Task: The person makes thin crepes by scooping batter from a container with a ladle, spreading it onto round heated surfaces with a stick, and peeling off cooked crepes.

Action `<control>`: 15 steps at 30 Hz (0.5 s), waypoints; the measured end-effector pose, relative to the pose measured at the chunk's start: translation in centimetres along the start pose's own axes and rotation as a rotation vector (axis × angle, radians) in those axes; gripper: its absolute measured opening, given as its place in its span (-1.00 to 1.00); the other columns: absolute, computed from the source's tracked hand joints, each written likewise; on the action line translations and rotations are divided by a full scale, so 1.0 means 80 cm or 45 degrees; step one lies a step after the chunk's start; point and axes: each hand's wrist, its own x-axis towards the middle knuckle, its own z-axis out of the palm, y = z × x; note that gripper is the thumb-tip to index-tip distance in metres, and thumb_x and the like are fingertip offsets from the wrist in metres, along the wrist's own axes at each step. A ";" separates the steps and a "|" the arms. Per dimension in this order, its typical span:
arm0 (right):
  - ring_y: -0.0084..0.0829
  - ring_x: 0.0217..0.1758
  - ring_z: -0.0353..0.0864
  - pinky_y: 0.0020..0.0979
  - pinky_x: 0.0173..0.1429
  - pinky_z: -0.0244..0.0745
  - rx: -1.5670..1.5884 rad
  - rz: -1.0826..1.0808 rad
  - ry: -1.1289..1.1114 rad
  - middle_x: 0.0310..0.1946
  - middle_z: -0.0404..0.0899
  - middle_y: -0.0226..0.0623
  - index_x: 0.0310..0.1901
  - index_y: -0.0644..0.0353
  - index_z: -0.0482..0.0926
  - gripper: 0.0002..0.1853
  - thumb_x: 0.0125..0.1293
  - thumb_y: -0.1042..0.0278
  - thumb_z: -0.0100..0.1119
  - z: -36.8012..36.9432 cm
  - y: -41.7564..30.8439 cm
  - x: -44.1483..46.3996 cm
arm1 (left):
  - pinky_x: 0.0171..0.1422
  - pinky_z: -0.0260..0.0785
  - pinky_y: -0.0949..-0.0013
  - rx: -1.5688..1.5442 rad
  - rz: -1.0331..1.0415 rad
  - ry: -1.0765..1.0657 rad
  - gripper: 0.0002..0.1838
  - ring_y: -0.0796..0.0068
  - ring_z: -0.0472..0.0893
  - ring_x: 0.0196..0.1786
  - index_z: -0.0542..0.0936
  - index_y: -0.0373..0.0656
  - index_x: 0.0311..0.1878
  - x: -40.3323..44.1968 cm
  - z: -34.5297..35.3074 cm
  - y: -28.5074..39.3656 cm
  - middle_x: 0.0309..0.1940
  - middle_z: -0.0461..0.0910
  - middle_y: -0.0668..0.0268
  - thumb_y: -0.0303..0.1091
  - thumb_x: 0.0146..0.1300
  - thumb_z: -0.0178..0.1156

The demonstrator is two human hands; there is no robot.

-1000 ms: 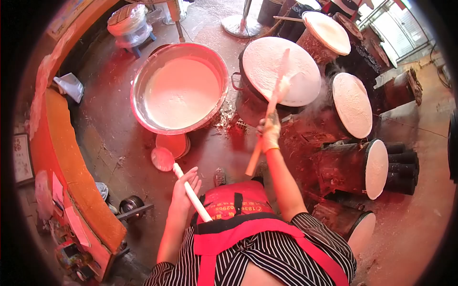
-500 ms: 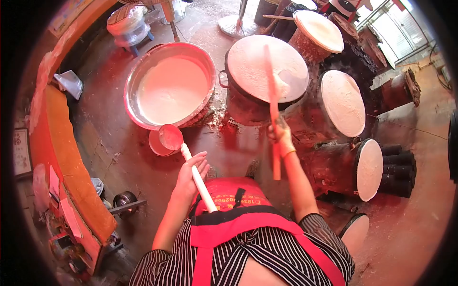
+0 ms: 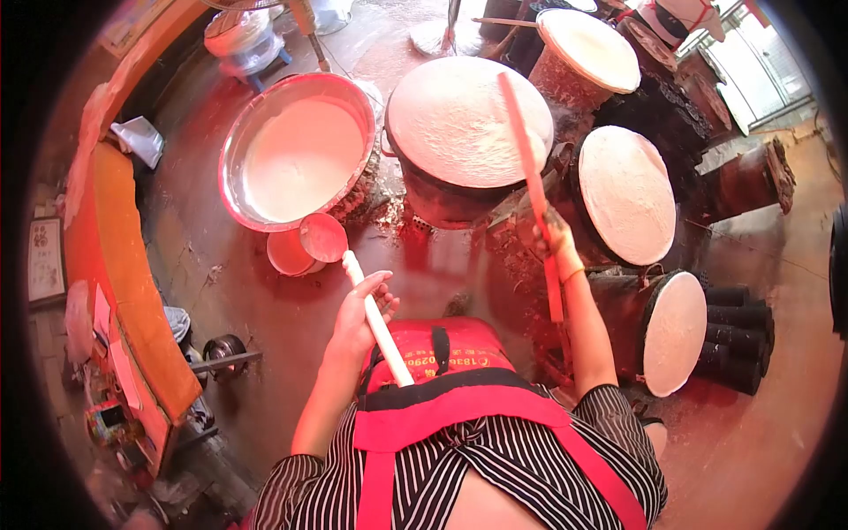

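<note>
My left hand (image 3: 360, 316) is closed around the pale handle of a ladle (image 3: 385, 340). Its round bowl hangs over a small reddish container (image 3: 284, 254) beside a large metal basin (image 3: 231, 190) of pale batter (image 3: 300, 159); the handle's lower end reaches my apron. In my right hand (image 3: 556, 240), around which a yellowish band shows at the wrist, is a long flat wooden stick (image 3: 530, 168). The stick's far end lies over the right part of a round griddle (image 3: 450, 124) coated with a pale, uneven layer. Whether it touches that layer I cannot tell.
More coated griddles stand to the right: an upper one (image 3: 627, 194), a lower one (image 3: 676, 336) and one at the back (image 3: 590, 51). Dark cylinders (image 3: 733, 340) are stacked beside the lower one. An orange-edged counter (image 3: 132, 256) curves along the left.
The stick has swung right and my right hand has moved right with it. The batter on the middle griddle now covers its whole top. The ladle stays near the small container.
</note>
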 end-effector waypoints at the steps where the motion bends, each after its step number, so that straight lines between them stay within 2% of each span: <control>1: -0.60 -0.77 0.20 -0.49 -0.71 0.14 0.065 -0.063 -0.021 -0.59 0.43 -0.50 0.34 -0.22 0.39 -0.54 0.47 -0.03 0.05 0.000 -0.023 0.011 | -0.02 0.53 0.34 -0.011 0.026 0.004 -0.81 0.54 0.53 -0.29 0.64 -0.15 -0.08 -0.003 0.009 -0.006 -0.39 0.50 0.42 -0.33 0.29 0.31; 2: -0.61 -0.75 0.21 -0.51 -0.71 0.13 0.114 -0.155 0.021 -0.58 0.43 -0.50 0.36 -0.19 0.37 -0.53 0.47 0.00 0.06 0.008 -0.034 0.030 | -0.02 0.53 0.34 -0.018 0.032 0.016 -0.81 0.54 0.53 -0.29 0.64 -0.15 -0.08 -0.005 0.018 -0.011 -0.39 0.50 0.42 -0.33 0.29 0.31; 3: -0.62 -0.74 0.22 -0.52 -0.71 0.13 0.167 -0.247 0.066 -0.58 0.43 -0.50 0.38 -0.16 0.35 -0.52 0.48 0.03 0.06 0.023 -0.038 0.043 | -0.12 0.54 0.36 -0.080 0.053 -0.015 -0.83 0.51 0.53 -0.34 0.62 -0.18 -0.11 -0.006 0.028 -0.015 -0.40 0.50 0.40 -0.34 0.31 0.31; 4: -0.63 -0.73 0.25 -0.51 -0.70 0.15 0.087 -0.228 0.034 -0.58 0.43 -0.52 0.40 -0.15 0.33 -0.52 0.50 0.05 0.01 0.048 -0.050 0.035 | -0.21 0.55 0.39 -0.136 0.075 -0.047 -0.84 0.48 0.52 -0.39 0.60 -0.21 -0.14 -0.006 0.036 -0.017 -0.40 0.50 0.37 -0.34 0.33 0.30; 5: -0.64 -0.71 0.28 -0.50 -0.69 0.17 0.011 -0.210 0.006 -0.58 0.43 -0.53 0.43 -0.13 0.32 -0.52 0.53 0.06 -0.05 0.075 -0.067 0.020 | -0.21 0.55 0.39 -0.129 0.080 -0.041 -0.84 0.48 0.52 -0.39 0.60 -0.21 -0.14 -0.004 0.046 -0.018 -0.40 0.50 0.37 -0.34 0.33 0.30; 6: -0.64 -0.67 0.31 -0.51 -0.64 0.23 -0.172 -0.177 0.000 -0.56 0.47 -0.50 0.44 -0.08 0.31 -0.49 0.52 0.09 0.01 0.093 -0.069 0.012 | -0.32 0.48 0.48 -0.141 0.100 -0.017 -0.84 0.54 0.48 -0.45 0.56 -0.20 -0.14 -0.001 0.056 -0.019 -0.43 0.48 0.38 -0.34 0.35 0.28; 7: -0.65 -0.59 0.37 -0.54 -0.53 0.33 -0.213 -0.201 -0.135 -0.49 0.52 -0.49 0.41 0.00 0.37 -0.50 0.49 0.19 0.09 0.096 -0.052 0.032 | -0.43 0.41 0.58 -0.151 0.120 0.001 -0.83 0.60 0.43 -0.51 0.52 -0.19 -0.13 0.003 0.062 -0.016 -0.46 0.45 0.39 -0.33 0.37 0.26; 8: -0.67 -0.57 0.37 -0.55 -0.50 0.33 -0.147 -0.253 -0.182 -0.47 0.52 -0.52 0.38 0.01 0.42 -0.53 0.47 0.27 0.12 0.096 -0.060 0.014 | -0.59 0.20 0.66 -0.110 0.151 -0.151 -0.80 0.70 0.33 -0.58 0.45 -0.18 -0.11 0.008 0.057 -0.014 -0.50 0.38 0.43 -0.30 0.39 0.24; 9: -0.68 -0.55 0.36 -0.57 -0.47 0.33 -0.083 -0.304 -0.228 -0.45 0.52 -0.55 0.34 0.03 0.48 -0.56 0.45 0.34 0.14 0.095 -0.066 -0.008 | -0.59 0.20 0.66 -0.096 0.149 -0.156 -0.80 0.70 0.33 -0.58 0.45 -0.18 -0.11 0.005 0.062 -0.008 -0.50 0.38 0.43 -0.30 0.39 0.24; 11: -0.77 -0.63 0.23 -0.62 -0.54 0.19 0.109 -0.888 0.087 -0.45 0.49 -0.69 0.35 -0.05 0.48 -0.58 0.48 0.36 0.08 0.062 0.001 0.037 | -0.63 0.13 0.63 0.084 0.229 -0.155 -0.80 0.75 0.27 -0.61 0.43 -0.17 -0.10 -0.004 0.072 0.005 -0.51 0.34 0.46 -0.32 0.40 0.23; 12: -0.80 -0.59 0.25 -0.63 -0.53 0.22 0.450 -0.716 0.109 -0.38 0.55 -0.65 0.36 -0.02 0.47 -0.56 0.47 0.43 0.08 0.065 0.001 0.000 | -0.64 0.13 0.62 0.118 0.287 -0.146 -0.83 0.74 0.27 -0.63 0.42 -0.17 -0.10 -0.002 0.074 0.008 -0.50 0.34 0.46 -0.36 0.41 0.20; 13: -0.81 -0.63 0.20 -0.66 -0.56 0.18 0.792 -0.571 0.231 -0.33 0.59 -0.64 0.32 0.03 0.51 -0.58 0.45 0.46 0.11 0.081 0.003 -0.023 | -0.64 0.13 0.62 0.127 0.283 -0.161 -0.83 0.74 0.27 -0.63 0.42 -0.17 -0.10 0.001 0.076 0.011 -0.50 0.34 0.46 -0.36 0.41 0.20; 15: -0.76 -0.59 0.36 -0.64 -0.50 0.33 -0.119 -1.111 0.471 -0.16 0.66 -0.51 0.27 0.03 0.56 -0.62 0.45 0.47 0.11 0.105 0.056 0.019 | -0.63 0.13 0.62 0.110 0.310 -0.212 -0.86 0.73 0.28 -0.61 0.41 -0.18 -0.09 0.009 0.083 0.018 -0.49 0.33 0.45 -0.41 0.42 0.16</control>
